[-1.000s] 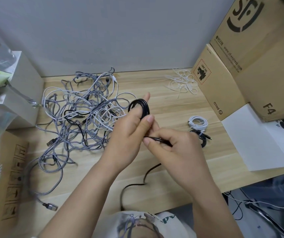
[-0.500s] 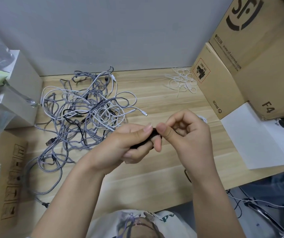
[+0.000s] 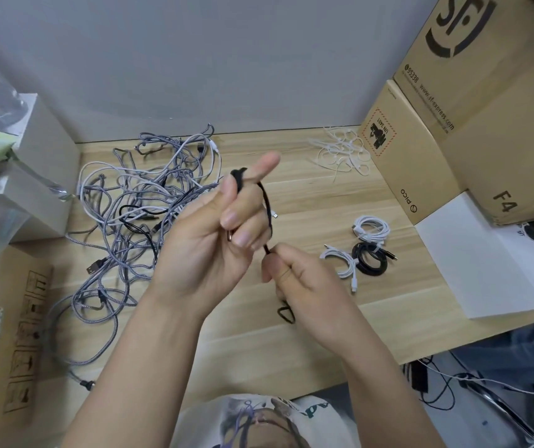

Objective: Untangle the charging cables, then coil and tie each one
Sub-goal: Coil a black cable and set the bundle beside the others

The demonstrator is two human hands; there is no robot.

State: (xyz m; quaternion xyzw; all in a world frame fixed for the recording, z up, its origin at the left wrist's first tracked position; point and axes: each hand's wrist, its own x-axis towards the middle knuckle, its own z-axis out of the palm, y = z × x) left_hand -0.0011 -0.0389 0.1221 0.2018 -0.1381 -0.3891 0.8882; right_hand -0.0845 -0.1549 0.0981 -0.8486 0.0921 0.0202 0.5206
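At the far left a flat cardboard box lies on the wooden desk, with pale boxes behind it. Beside them sprawls the tangle of grey, white and black cables, spread from the back wall toward the front edge. In the middle, raised above the desk, the left hand holds a black cable: the cable is looped over the base of the outstretched forefinger, and the other fingers are curled over it with a metal plug end showing at the palm. The cable runs down to the right hand, which pinches it between thumb and curled fingers; a further bend of it shows under that hand. To the right, three coiled cables lie close together: two white coils and a black coil. Farther back lies a heap of white ties, beside stacked cardboard boxes and a white sheet.
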